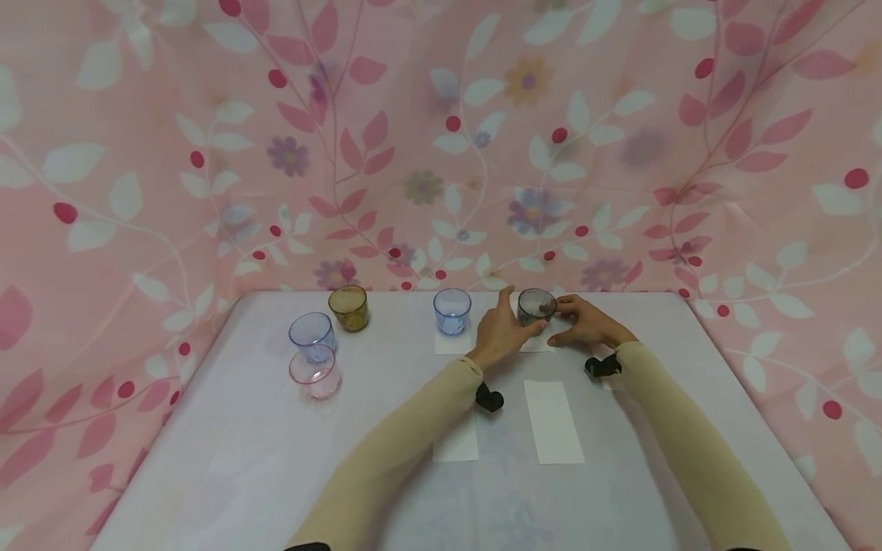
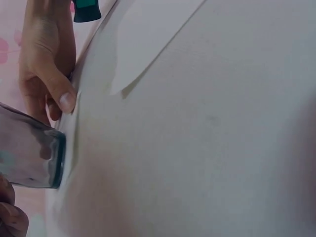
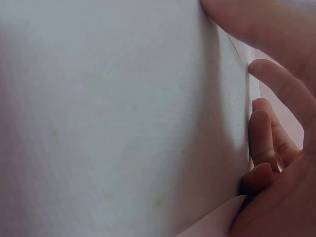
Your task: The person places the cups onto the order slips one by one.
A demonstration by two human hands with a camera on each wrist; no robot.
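A grey-tinted glass [image 1: 536,304] stands upright at the table's far edge, over a white paper strip [image 1: 539,346]. My left hand [image 1: 501,330] holds it from the left, thumb across its front low down and index finger up beside the rim. In the left wrist view, curled fingertips [image 2: 12,215] overlap the side of the glass [image 2: 29,150]. On the other side is my right hand [image 1: 589,323], its fingers reaching behind the glass and its thumb at the paper's edge. In the right wrist view the right hand's fingers [image 3: 276,84] are loosely bent close over the table.
A blue glass [image 1: 452,312] stands on another paper strip [image 1: 452,346] left of my left hand. Farther left are an amber glass [image 1: 349,310], a second blue glass [image 1: 311,333] and a pink glass [image 1: 317,376]. More strips [image 1: 553,421] lie nearer. A floral curtain [image 1: 427,153] hangs behind.
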